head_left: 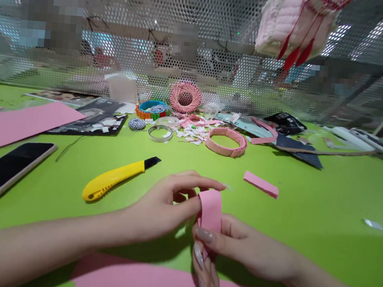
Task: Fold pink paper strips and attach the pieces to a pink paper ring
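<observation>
A pink paper-like strip (211,208), bent over into a loop, is held between my two hands above the green table. My right hand (246,246) pinches its lower part between thumb and fingers. At the loop's upper left, my left hand (169,204) has its thumb against the strip, while a finger reaches over the top; its fingertips are partly hidden. To the left of my left hand lies a yellow utility knife (117,179) with a dark blade tip. A short pink strip stack (260,184) rests beyond my right hand. Below both hands spreads a large pink sheet (139,279).
A phone (11,172) and another pink sheet (32,123) lie at the left. Farther back are a pink headband-like ring (226,152), a clear ring (160,133), a pink woven ring (185,97) and paper scraps (192,134). A perforated metal panel (120,34) rises behind.
</observation>
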Action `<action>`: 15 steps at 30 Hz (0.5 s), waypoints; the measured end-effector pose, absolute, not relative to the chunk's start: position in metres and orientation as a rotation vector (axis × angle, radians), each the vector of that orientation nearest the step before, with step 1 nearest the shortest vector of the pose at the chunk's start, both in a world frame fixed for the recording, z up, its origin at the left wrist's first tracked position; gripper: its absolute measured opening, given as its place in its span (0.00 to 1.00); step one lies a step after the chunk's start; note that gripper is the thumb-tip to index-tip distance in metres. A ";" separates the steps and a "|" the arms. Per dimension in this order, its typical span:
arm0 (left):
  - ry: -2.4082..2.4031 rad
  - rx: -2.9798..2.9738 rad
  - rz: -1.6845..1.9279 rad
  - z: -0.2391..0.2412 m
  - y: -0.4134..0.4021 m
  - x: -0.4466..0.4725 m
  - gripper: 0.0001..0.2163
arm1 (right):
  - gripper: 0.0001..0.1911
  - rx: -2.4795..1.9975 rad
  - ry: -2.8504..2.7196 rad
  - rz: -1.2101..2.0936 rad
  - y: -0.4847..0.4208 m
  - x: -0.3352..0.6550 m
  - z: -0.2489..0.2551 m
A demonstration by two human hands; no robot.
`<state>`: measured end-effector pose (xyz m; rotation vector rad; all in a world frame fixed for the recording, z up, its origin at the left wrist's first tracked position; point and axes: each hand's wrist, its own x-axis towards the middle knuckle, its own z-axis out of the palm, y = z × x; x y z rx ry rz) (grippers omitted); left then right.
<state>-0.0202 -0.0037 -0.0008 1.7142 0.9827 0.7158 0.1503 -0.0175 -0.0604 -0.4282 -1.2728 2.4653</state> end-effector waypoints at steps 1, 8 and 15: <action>1.001 1.715 0.741 -0.004 -0.005 -0.019 0.15 | 0.25 -0.439 -1.273 2.466 -0.018 0.150 -0.061; 0.998 1.913 0.961 -0.020 -0.010 -0.020 0.15 | 0.23 -0.403 -1.273 2.471 -0.021 0.144 -0.062; 0.956 1.911 0.719 -0.006 0.000 -0.026 0.14 | 0.19 -0.257 -1.101 2.565 -0.014 0.152 -0.063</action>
